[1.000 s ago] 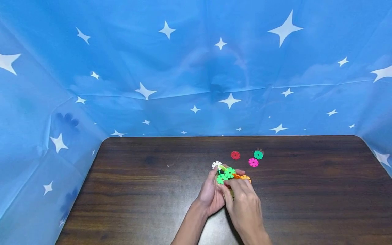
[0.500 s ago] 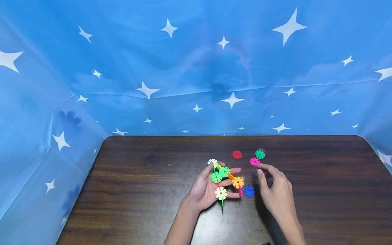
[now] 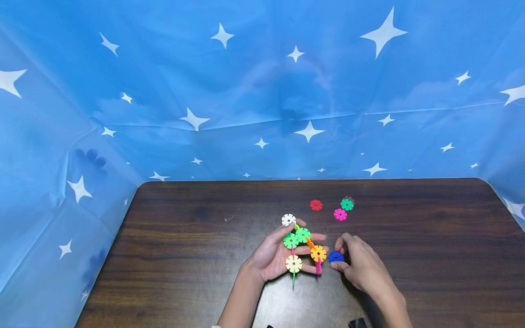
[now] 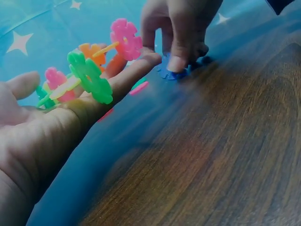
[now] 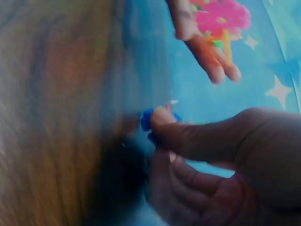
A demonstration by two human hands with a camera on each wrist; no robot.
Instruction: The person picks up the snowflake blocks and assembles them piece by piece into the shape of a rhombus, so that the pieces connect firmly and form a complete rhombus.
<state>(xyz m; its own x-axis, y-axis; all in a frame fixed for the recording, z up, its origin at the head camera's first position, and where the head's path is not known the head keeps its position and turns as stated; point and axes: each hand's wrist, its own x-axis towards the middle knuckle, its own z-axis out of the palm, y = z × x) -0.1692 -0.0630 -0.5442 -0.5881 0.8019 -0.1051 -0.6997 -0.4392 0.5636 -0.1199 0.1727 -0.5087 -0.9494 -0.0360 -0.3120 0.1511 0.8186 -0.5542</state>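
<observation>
Palm up with fingers spread, my left hand (image 3: 274, 255) carries a joined chain of plastic snowflake building discs. The chain includes a white disc (image 3: 288, 220) by the thumb, green discs (image 3: 303, 235), an orange disc (image 3: 318, 253), a pale yellow disc (image 3: 293, 263) and pink ones, one seen clearly as a pink disc (image 4: 126, 39) in the left wrist view. To the right, my right hand (image 3: 362, 262) pinches a blue snowflake disc (image 3: 335, 257) between thumb and fingers, at the tabletop. In the right wrist view the fingers partly cover the blue disc (image 5: 147, 120).
Loose discs lie farther back on the dark wooden table (image 3: 197, 255): a red disc (image 3: 316, 205), a magenta disc (image 3: 340, 214) and a teal disc (image 3: 347, 204) overlapping a brownish one. A blue star-patterned cloth (image 3: 246, 91) hangs behind the table.
My right hand first moved off the chain to the right, near the magenta disc, then came down and took hold of the blue disc. The left hand keeps carrying the chain.
</observation>
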